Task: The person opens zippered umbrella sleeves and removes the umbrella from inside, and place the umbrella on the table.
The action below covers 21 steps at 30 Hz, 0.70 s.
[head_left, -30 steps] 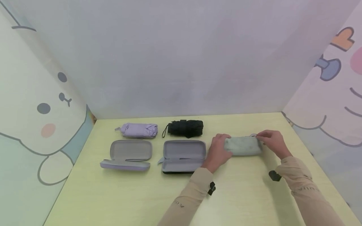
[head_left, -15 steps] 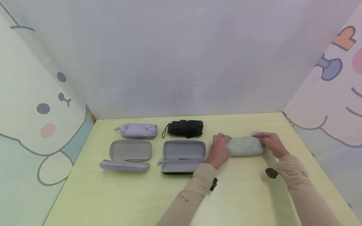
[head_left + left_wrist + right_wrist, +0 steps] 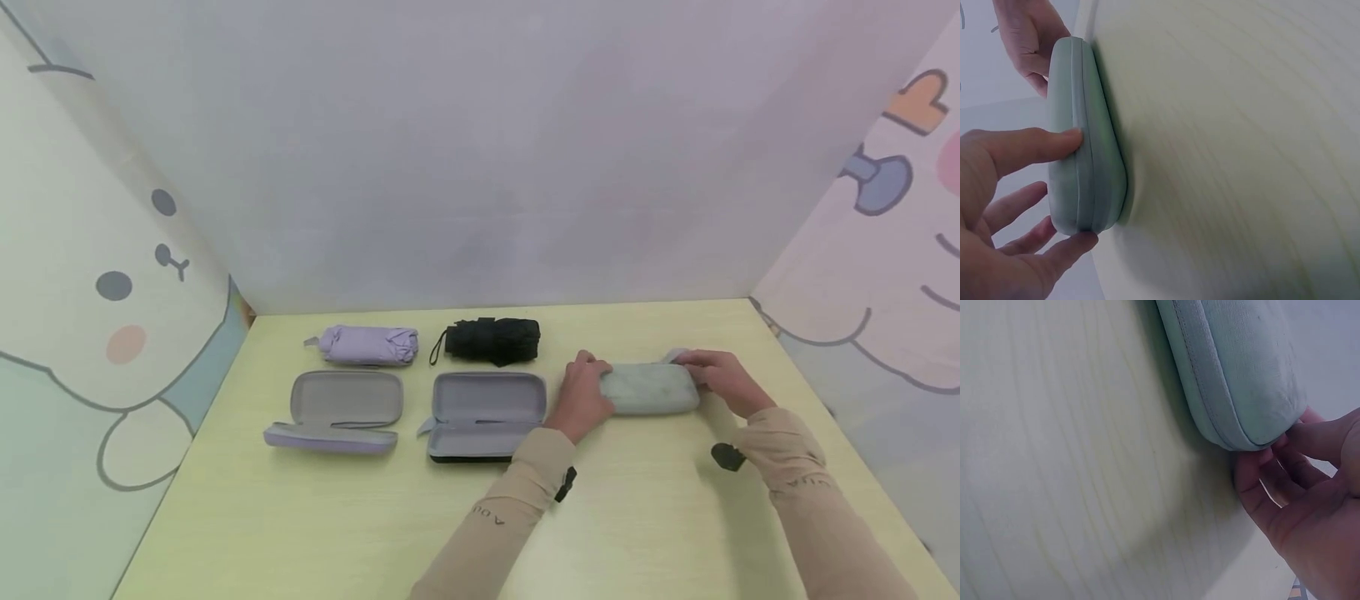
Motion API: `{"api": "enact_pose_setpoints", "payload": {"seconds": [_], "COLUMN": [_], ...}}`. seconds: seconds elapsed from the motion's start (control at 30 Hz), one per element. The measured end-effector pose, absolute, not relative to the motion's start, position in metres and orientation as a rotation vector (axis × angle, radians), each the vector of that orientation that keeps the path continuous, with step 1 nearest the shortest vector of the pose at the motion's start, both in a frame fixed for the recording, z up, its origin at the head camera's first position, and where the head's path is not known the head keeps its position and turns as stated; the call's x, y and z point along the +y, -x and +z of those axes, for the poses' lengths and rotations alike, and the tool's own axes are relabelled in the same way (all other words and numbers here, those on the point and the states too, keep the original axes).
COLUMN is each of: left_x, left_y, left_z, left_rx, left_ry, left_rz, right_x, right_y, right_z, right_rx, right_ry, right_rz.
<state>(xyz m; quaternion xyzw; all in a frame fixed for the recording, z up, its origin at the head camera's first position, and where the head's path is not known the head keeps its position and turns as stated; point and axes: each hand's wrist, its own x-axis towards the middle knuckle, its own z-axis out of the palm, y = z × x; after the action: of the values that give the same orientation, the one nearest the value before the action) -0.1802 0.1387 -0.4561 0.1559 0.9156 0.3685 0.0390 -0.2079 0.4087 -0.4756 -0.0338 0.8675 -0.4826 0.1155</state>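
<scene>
A pale green, soft-cornered zip case (image 3: 649, 389) lies closed on the right half of the table, a grey band running along its side. My left hand (image 3: 581, 398) grips its left end; in the left wrist view the thumb (image 3: 1066, 142) presses on the grey band and a finger reaches under the end. At the far right corner, my right hand (image 3: 718, 379) has its fingers curled in against the case, beside a small grey strap (image 3: 675, 355). In the right wrist view those fingers (image 3: 1250, 481) meet the case's end; the zip pull is hidden.
Left of the hands lie two opened cases, one with black outside (image 3: 480, 442) and one lilac (image 3: 330, 439), both with grey lining. Behind them rest a folded black umbrella (image 3: 492, 341) and a folded lilac umbrella (image 3: 370, 345). Walls border the table (image 3: 300, 525).
My right hand has shifted from pinching the grey strap above the case to a closer hold at its far right corner. The case has slid slightly right; my left hand stays at its end.
</scene>
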Motion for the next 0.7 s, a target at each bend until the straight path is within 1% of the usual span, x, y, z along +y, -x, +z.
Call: {"api": "enact_pose_setpoints", "payload": {"seconds": [0.23, 0.53, 0.7], "left_x": [0.139, 0.139, 0.139], "left_y": [0.182, 0.185, 0.186], "left_z": [-0.459, -0.462, -0.462], "left_rx": [2.783, 2.785, 2.778], "left_ry": [-0.473, -0.496, -0.515], "left_rz": [1.136, 1.085, 1.096], "right_x": [0.409, 0.392, 0.389], "right_y": [0.213, 0.219, 0.221], "right_z": [-0.471, -0.463, -0.462], "right_rx": [2.602, 2.912, 2.952], "right_ry": [0.122, 0.245, 0.259], "right_rz": [-1.327, -0.928, -0.886]}}
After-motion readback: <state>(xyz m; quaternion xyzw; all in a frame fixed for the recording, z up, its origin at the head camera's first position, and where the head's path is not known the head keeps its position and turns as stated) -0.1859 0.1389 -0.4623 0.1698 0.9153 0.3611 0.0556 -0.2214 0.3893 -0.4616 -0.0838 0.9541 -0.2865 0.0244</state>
